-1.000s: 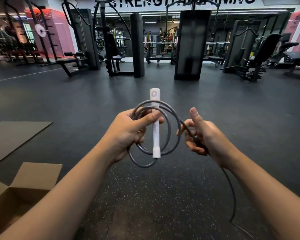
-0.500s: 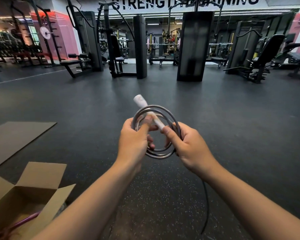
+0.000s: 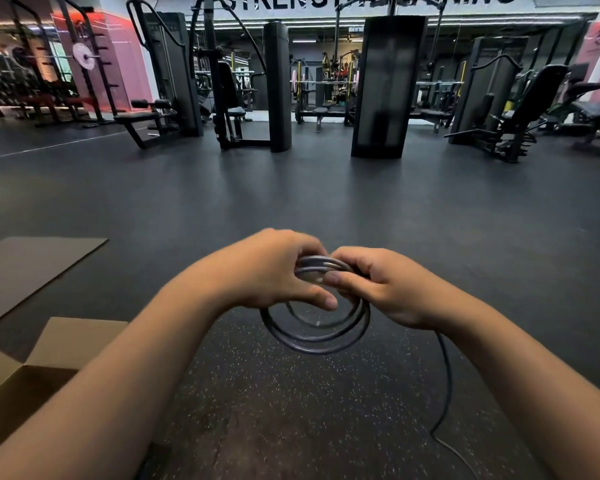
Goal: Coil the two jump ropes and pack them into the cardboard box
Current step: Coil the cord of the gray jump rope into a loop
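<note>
A grey jump rope hangs in several loops between my hands, in front of me above the floor. My left hand grips the top of the coil from the left, its fingers curled over the loops. My right hand pinches the same loops from the right, touching the left hand. The rope's loose tail drops from under my right wrist to the floor. Its white handle is hidden behind my hands. The open cardboard box stands at the lower left, partly covered by my left forearm.
A flat brown cardboard sheet lies on the dark rubber floor at left. Gym machines and benches line the far side. Wide bare floor lies between them and me.
Both hands have dropped lower and tipped the coil downward, so the white handle is hidden. My right hand has closed in on the loops beside the left. The view has shifted right.
</note>
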